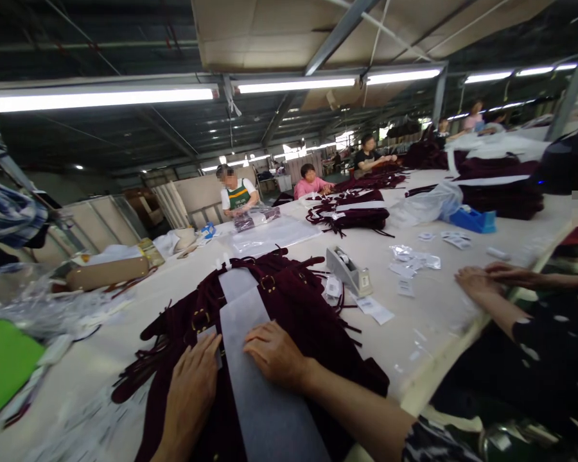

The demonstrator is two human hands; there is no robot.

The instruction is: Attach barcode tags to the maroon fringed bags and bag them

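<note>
A dark maroon, suede-looking fringed item with brass-coloured rings and eyelets, which looks like a bag, lies in front of me. A long white paper strip runs down its middle. My left hand lies flat on the item left of the strip, fingers stretched out, touching a small pale tag near a buckle. My right hand rests on the strip with fingers loosely bent, and its fingertips touch the paper. Beyond the item stands a grey tape dispenser.
White labels and packets lie to the right, with a blue tape dispenser behind. A co-worker's hands rest at the table's right edge. Maroon stacks and other workers are farther back. Clear plastic and a green object lie left.
</note>
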